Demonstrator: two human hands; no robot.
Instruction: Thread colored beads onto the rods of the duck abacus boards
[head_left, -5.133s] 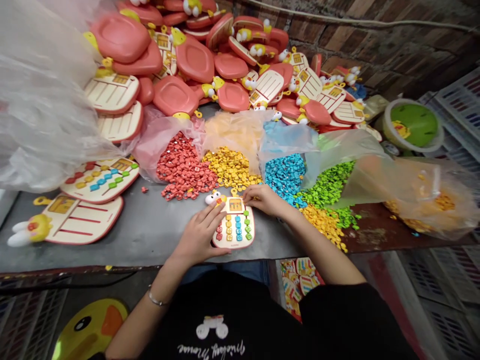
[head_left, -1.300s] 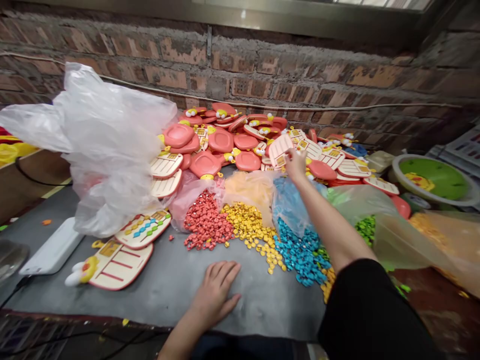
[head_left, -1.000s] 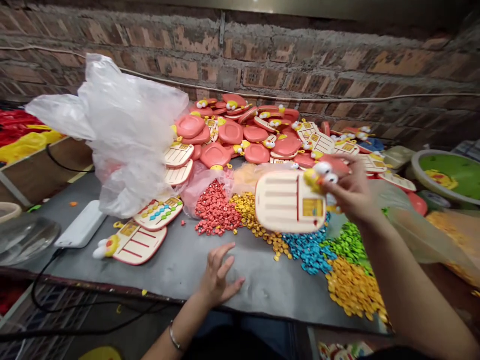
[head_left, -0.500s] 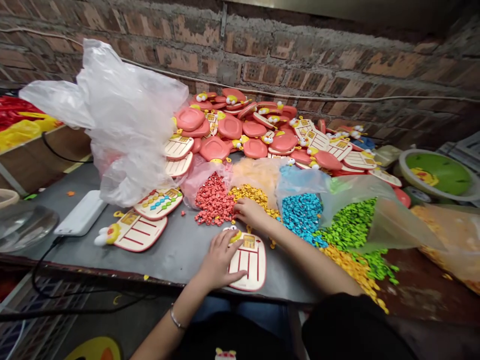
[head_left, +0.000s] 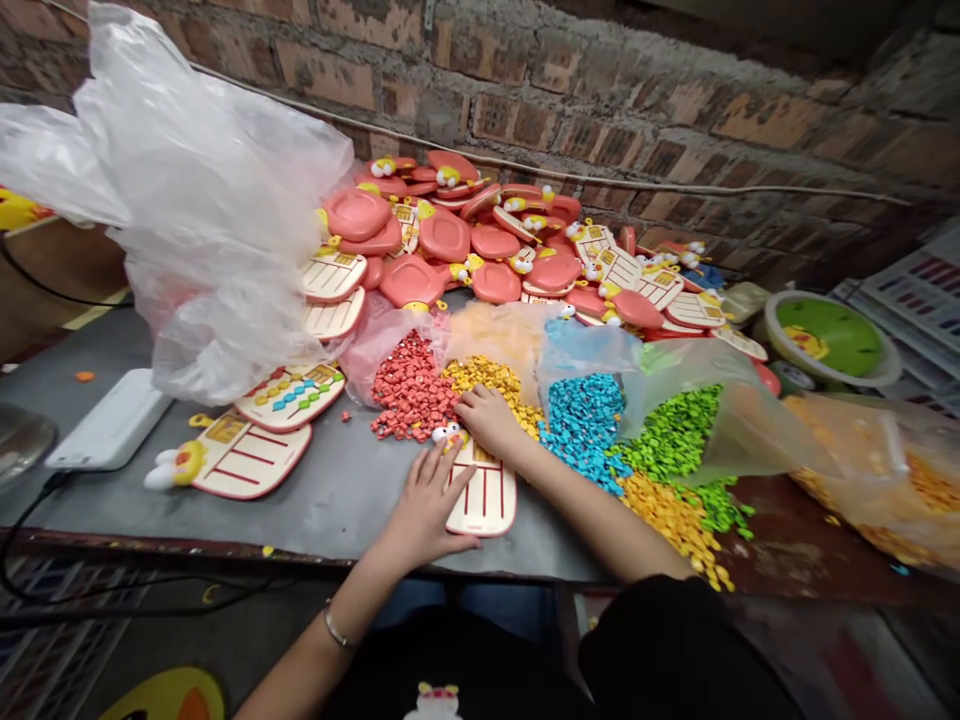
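A cream board with red slots, a red rim and a yellow duck-like head with bulging white eyes (head_left: 486, 498) lies in front of me. My left hand (head_left: 424, 508) rests at its left edge, fingers spread, thumb near the lower edge. My right hand (head_left: 491, 425) is over the board's top end, its bent fingertips close together beside the red beads (head_left: 412, 385) and yellow beads (head_left: 484, 375). Anything between those fingertips is too small to make out. Farther right are blue beads (head_left: 585, 415) and green beads (head_left: 682, 430).
Red-backed boards (head_left: 442, 235) are heaped against the brick wall. To the left lie a slotted board (head_left: 251, 460), a partly beaded board (head_left: 300, 398), a white power bank (head_left: 112, 420) and a large plastic bag (head_left: 202, 190). Orange pieces (head_left: 667, 515) spread near the right front edge.
The camera view has shifted, so the table's things sit farther left and higher. My right hand has come from the bead piles closer to the board's head. My left hand's fingers have spread more.
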